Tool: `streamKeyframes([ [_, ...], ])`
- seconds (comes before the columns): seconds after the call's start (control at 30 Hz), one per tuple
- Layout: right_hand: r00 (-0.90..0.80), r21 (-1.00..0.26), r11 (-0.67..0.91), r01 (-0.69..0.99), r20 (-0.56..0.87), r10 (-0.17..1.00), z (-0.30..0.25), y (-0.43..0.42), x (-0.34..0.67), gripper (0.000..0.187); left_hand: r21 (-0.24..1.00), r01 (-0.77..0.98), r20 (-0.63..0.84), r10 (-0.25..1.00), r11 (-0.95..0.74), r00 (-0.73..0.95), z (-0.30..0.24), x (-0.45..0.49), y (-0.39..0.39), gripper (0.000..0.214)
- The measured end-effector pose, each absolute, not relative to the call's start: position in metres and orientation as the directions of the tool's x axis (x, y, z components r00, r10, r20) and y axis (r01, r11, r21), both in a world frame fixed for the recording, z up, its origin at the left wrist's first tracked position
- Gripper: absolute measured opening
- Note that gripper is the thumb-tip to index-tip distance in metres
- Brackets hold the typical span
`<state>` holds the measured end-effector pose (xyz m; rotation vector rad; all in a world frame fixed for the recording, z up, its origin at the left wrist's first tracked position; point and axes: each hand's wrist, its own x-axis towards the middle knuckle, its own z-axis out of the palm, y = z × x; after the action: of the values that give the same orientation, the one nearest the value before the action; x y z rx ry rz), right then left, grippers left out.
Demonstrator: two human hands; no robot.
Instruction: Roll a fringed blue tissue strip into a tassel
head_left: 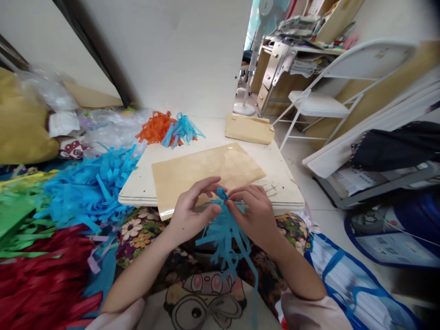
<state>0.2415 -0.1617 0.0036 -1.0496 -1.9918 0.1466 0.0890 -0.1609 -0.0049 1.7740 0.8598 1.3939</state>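
Both hands meet over my lap at the near edge of a low white table point(282, 165). My left hand point(190, 211) and my right hand point(256, 213) pinch the top of a bundle of blue paper strips point(228, 236). The gathered end pokes up between my fingertips, while the loose strips hang down over my patterned lap. A tan board point(206, 172) lies on the table just beyond my hands.
Finished orange and blue tassels point(170, 128) lie at the table's far side beside a tan box point(249, 128). Heaps of blue point(89, 183), green point(17, 211) and red strips point(41, 275) fill the floor at left. A white folding chair point(319, 103) stands at right.
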Motion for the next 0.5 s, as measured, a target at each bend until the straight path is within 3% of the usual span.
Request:
streamKeyframes([
  [0.1, -0.407, -0.159, 0.658, 0.736, 0.672, 0.618, 0.01, -0.17, 0.245, 0.012, 0.78, 0.206, 0.523, 0.796, -0.591, 0.305, 0.004, 0.083, -0.162, 0.029],
  [0.2, -0.505, 0.038, 0.636, 0.771, 0.644, 0.574, 0.016, -0.179, 0.248, 0.017, 0.711, 0.286, 0.54, 0.76, -0.642, 0.361, 0.012, 0.081, -0.163, 0.014],
  [0.3, -0.552, 0.112, 0.623, 0.774, 0.601, 0.578, 0.02, -0.188, 0.251, 0.018, 0.703, 0.291, 0.546, 0.754, -0.649, 0.366, 0.015, 0.08, -0.166, 0.013],
  [0.5, -0.575, 0.14, 0.613, 0.778, 0.553, 0.603, 0.027, -0.197, 0.252, 0.02, 0.706, 0.296, 0.577, 0.765, -0.644, 0.287, 0.011, 0.083, -0.175, 0.012],
])
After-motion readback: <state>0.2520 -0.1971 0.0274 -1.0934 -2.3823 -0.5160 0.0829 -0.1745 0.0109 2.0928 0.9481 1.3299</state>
